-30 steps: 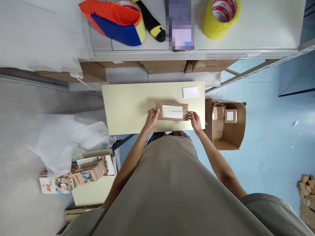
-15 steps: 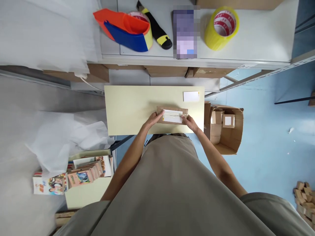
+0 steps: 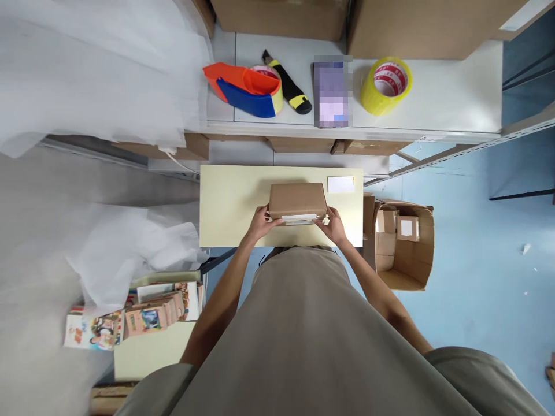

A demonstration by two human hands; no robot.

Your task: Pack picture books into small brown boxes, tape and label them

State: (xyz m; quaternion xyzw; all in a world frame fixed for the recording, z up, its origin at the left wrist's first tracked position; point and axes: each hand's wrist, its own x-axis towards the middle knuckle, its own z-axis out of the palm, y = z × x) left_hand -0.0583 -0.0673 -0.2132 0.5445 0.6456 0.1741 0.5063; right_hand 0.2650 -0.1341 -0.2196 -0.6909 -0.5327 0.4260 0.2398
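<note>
Both my hands grip a brown cardboard box (image 3: 297,198) over the pale yellow table (image 3: 225,202). My left hand (image 3: 259,223) is closed on its left end, thumb along the near lower edge. At the right end my right hand (image 3: 333,225) holds it the same way. A white label (image 3: 299,218) shows on the side of the box that faces me, partly tilted out of sight. To the right of the box, a white card with a small yellow mark (image 3: 340,184) lies flat on the table.
On the shelf beyond are an orange and blue tape dispenser (image 3: 245,91), a utility knife (image 3: 287,82), a phone (image 3: 331,95) and a yellow tape roll (image 3: 386,85). An open carton (image 3: 403,254) holding small boxes stands at right. Books (image 3: 151,318) and white wrapping (image 3: 134,242) are at left.
The box has turned in my hands: its labelled face, which was upward, now faces me, and a plain brown face shows on top. The camera view has shifted, revealing more of the shelf.
</note>
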